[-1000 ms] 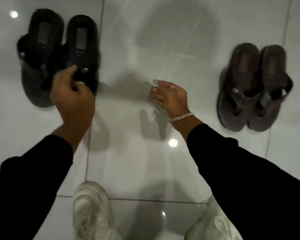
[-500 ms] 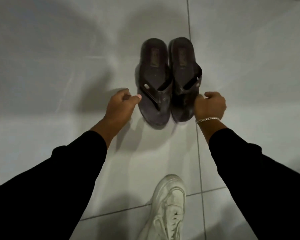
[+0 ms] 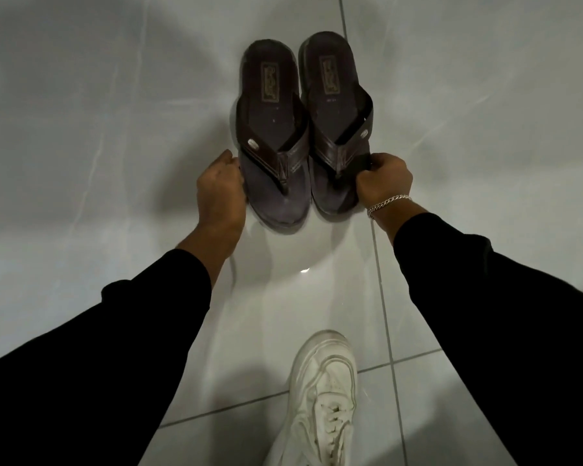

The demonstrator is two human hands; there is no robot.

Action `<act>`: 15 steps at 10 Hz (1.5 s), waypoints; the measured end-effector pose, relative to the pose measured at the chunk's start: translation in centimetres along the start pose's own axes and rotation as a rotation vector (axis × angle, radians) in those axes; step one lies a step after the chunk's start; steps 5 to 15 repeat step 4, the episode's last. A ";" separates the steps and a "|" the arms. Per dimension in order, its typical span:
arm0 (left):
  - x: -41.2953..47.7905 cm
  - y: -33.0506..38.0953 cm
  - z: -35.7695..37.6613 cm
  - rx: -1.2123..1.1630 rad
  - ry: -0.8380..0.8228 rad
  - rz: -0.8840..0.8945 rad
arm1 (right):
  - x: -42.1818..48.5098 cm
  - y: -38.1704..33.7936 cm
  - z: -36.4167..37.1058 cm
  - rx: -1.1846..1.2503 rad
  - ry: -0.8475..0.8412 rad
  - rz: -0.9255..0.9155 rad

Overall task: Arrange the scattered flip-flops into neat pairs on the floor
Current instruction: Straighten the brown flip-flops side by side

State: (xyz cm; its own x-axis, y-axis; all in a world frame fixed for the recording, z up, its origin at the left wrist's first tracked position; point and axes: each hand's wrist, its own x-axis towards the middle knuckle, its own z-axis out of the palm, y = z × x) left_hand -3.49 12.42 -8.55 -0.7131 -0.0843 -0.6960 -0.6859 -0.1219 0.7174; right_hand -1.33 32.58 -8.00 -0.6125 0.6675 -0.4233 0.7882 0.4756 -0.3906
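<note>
Two dark brown flip-flops lie side by side on the pale tiled floor, toes toward me. The left flip-flop point(image 3: 272, 129) has my left hand point(image 3: 220, 193) pressed against its outer edge near the toe. The right flip-flop point(image 3: 334, 112) has my right hand point(image 3: 382, 181) curled around its outer edge and strap; a silver bracelet sits on that wrist. Their inner edges touch along most of their length.
My white sneaker point(image 3: 323, 398) stands on the floor tiles point(image 3: 115, 129) below the pair. Grout lines run past the right flip-flop and across near the sneaker. Shadows fall on the upper left tiles.
My view swung from the black pair on the left to the brown pair. Both hands came to the brown flip-flops' outer sides and now hold them together.
</note>
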 end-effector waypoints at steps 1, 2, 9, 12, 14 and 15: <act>1.0 0.5 -0.2 0.030 0.040 0.032 | 0.3 -0.7 -0.1 -0.003 -0.022 -0.007; 1.7 0.8 -0.4 0.035 0.041 0.042 | 0.7 -1.4 -0.4 0.018 -0.063 0.036; -0.8 -0.3 -1.9 0.164 0.035 0.125 | -2.1 -2.0 -1.5 -0.086 -0.092 0.086; -0.8 -0.3 -1.9 0.164 0.035 0.125 | -2.1 -2.0 -1.5 -0.086 -0.092 0.086; -0.8 -0.3 -1.9 0.164 0.035 0.125 | -2.1 -2.0 -1.5 -0.086 -0.092 0.086; -0.8 -0.3 -1.9 0.164 0.035 0.125 | -2.1 -2.0 -1.5 -0.086 -0.092 0.086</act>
